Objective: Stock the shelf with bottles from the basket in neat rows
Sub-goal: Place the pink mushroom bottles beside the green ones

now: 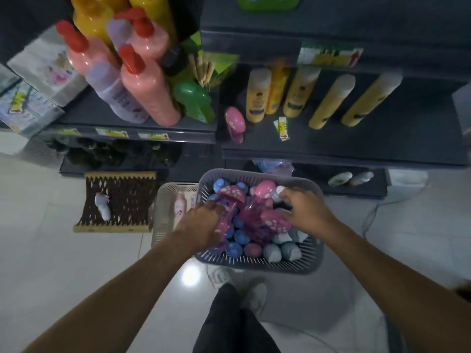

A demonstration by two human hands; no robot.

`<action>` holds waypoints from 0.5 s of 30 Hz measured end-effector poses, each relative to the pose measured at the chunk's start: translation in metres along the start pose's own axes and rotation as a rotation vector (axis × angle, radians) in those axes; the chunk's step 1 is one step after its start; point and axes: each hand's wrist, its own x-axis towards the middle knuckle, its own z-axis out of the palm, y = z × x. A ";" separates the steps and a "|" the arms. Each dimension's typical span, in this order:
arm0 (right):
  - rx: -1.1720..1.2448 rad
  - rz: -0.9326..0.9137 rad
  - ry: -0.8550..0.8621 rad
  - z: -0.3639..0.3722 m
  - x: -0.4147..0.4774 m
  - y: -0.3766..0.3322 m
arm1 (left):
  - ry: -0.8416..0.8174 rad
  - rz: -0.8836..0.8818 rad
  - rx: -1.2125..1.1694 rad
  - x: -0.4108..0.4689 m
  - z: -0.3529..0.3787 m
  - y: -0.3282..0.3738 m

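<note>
Both hands are down in the grey basket (pixel 254 266), which stands on the floor below the dark shelf (pixel 356 143). The left hand (pixel 204 221) curls its fingers (pixel 215 206) round the body of a pink bottle with a spotted cap (pixel 230 196), the cap standing just beyond the fingertips. The right hand (pixel 307 208) bends its fingers (pixel 288 197) down among the bottles, with a second pink bottle (pixel 265 191) just to their left; whether they grip anything cannot be told, since the palm side is turned away and the picture is blurred. To do this well, I would lift each bottle straight up by its body, clear of the blue caps packed under the fingers. It should then stand upright beside the lone pink bottle (pixel 235 123) on the shelf, cap turned the same way, starting a row left of the yellow bottles (pixel 256 98). The bottles' labels and the basket's depth are unreadable.
</note>
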 end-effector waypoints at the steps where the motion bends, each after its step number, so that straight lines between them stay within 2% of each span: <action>1: -0.008 0.016 -0.032 0.012 0.003 0.007 | -0.006 -0.010 0.015 0.002 0.007 0.000; 6: -0.049 0.026 -0.121 0.054 0.014 0.031 | 0.031 -0.050 0.017 0.016 0.022 -0.001; 9: -0.108 0.044 -0.104 0.063 0.018 0.031 | 0.028 -0.073 -0.018 0.021 0.022 -0.007; 15: -0.053 0.077 -0.079 0.066 0.021 0.025 | 0.011 -0.031 0.022 0.020 0.020 -0.011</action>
